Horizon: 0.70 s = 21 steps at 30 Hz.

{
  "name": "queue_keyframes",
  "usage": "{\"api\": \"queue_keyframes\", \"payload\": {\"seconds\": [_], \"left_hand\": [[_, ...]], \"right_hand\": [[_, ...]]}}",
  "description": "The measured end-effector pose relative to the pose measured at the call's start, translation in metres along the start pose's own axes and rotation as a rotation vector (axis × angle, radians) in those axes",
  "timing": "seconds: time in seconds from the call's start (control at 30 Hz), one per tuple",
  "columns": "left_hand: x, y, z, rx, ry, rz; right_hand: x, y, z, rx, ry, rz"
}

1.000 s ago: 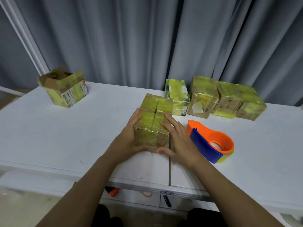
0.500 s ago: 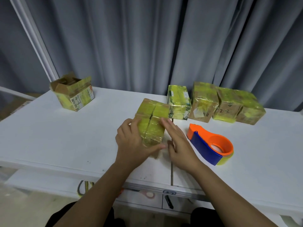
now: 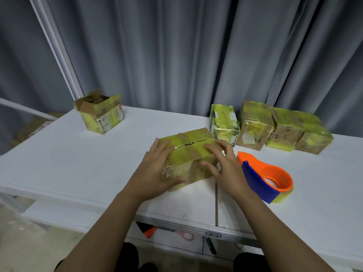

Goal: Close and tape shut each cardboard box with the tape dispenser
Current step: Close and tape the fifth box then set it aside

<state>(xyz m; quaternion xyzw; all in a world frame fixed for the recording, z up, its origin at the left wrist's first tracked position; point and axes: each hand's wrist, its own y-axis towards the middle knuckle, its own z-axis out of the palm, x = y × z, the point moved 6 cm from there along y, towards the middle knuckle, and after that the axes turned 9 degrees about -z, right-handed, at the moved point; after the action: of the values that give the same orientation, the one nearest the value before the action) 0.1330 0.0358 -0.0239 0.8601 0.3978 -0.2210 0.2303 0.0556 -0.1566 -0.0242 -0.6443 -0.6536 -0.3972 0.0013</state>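
The left hand point(image 3: 157, 169) lies against the left end of the cardboard box point(image 3: 188, 154), its fingers spread flat over the top left corner and its thumb curled along the lower front face, so it holds that end of the box. The right hand point(image 3: 225, 165) covers the right end, its fingers bent over the top right edge and its thumb pressed to the front face, gripping the box from the other side. The box sits between both hands near the middle of the white table point(image 3: 78, 163), a little toward the front edge, wrapped in yellowish tape, with a dark slit showing along the seam of its closed top flaps. Just right of the right hand, apart from the box, the orange and blue tape dispenser point(image 3: 265, 175) lies on the table with its roll of yellowish tape. Along the back edge, to the right, four taped boxes point(image 3: 275, 128) stand in a row touching one another, one marked 2-2. Near the back left corner an open box point(image 3: 100, 114) stands with its flaps up, marked 4-3. A grey curtain point(image 3: 176, 46) hangs behind the table
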Motion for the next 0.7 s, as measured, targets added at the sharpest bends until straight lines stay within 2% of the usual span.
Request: {"api": "queue_keyframes", "payload": {"seconds": [0.13,0.23,0.37,0.43,0.5,0.57,0.63,0.7], "left_hand": [[0.0,0.007,-0.001,-0.173,0.075,-0.031],[0.003,0.01,-0.002,-0.218,0.14,-0.027],[0.012,0.008,-0.004,-0.279,0.211,-0.158],[0.014,0.006,-0.007,-0.356,0.165,-0.224],[0.017,0.005,-0.01,-0.391,0.03,-0.292],[0.017,0.004,-0.01,-0.412,-0.094,-0.316],[0.009,0.001,-0.012,-0.453,-0.132,-0.275],[0.001,-0.004,-0.008,-0.417,-0.149,-0.246]], "right_hand": [[0.001,0.002,0.007,-0.061,0.0,0.055],[0.005,0.001,0.005,-0.079,-0.036,0.066],[0.008,-0.001,0.002,-0.112,-0.066,0.059],[0.011,-0.004,0.0,-0.127,-0.04,0.017],[0.019,-0.007,-0.004,-0.139,0.09,-0.031],[0.022,-0.007,-0.012,-0.228,0.182,-0.041],[0.014,-0.006,-0.015,-0.272,0.198,0.034],[0.006,-0.005,-0.007,-0.177,0.261,0.15]]}}
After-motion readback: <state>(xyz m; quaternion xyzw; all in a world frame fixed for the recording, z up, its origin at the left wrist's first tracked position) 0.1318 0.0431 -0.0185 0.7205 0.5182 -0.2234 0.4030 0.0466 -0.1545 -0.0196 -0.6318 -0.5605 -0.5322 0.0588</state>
